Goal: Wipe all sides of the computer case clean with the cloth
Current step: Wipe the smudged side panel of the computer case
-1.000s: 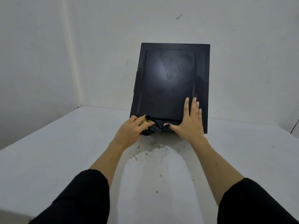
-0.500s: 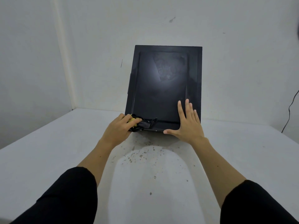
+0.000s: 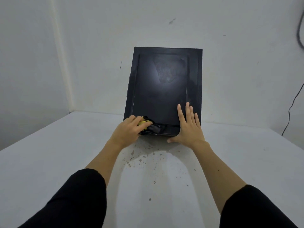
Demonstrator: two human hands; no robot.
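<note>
On the speckled white surface (image 3: 65, 162) the glossy black slab-sided computer case (image 3: 162, 89) is standing, the left hand (image 3: 127, 131) bunching the yellow-and-black cloth (image 3: 148, 126) at its near-left bottom edge, the right hand (image 3: 189, 127) lying flat, fingers straight.

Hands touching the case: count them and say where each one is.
2. The left hand holds the cloth at the near left corner of the case; the right hand lies flat on its near right part.
</note>
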